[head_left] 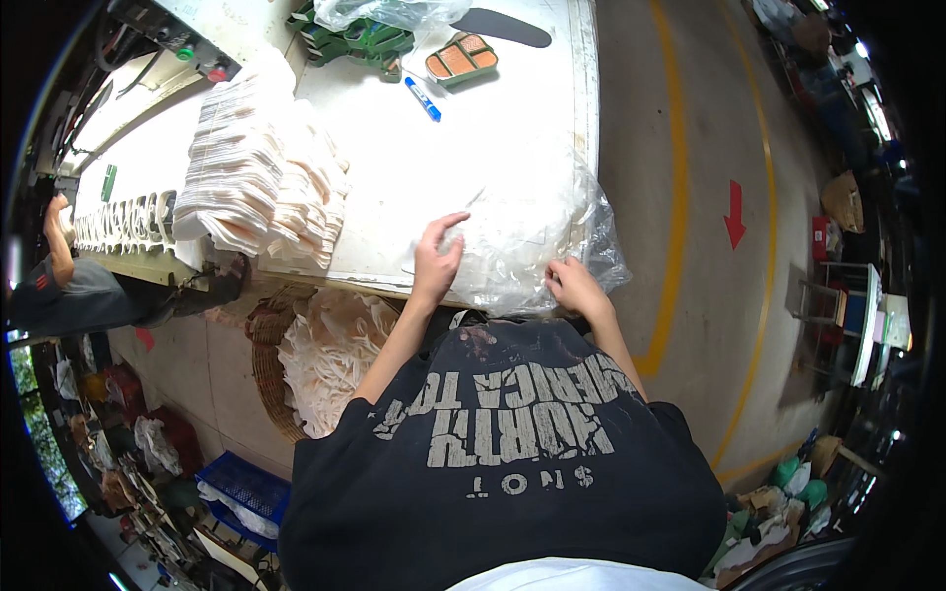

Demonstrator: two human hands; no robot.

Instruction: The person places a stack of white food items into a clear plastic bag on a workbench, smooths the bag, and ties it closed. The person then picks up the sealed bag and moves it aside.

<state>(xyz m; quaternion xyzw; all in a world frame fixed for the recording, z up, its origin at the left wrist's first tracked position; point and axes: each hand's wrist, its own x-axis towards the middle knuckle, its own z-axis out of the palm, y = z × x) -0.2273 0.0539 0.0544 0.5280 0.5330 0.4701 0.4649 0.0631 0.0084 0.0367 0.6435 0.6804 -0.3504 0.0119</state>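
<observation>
A clear, crinkled plastic bag [593,231] lies across the near right corner of the white table [384,177], its edge drooping over the front. My right hand [578,288] is at the bag's near edge, fingers curled in and pinching the plastic. At the bag's left side is my left hand [439,258], its index finger stretched out and its thumb apart, with nothing visible in it. The contents of the bag, pale under the glare, are hard to make out.
Tall stacks of off-white cut pieces [232,163] stand to the left. Farther back lie a blue marker [422,99], an orange-and-green sole-shaped piece [463,60], green strips [355,44] and a dark insole shape [503,27]. Below stands a wicker basket [266,360]. Another person's arm [59,241] shows far left.
</observation>
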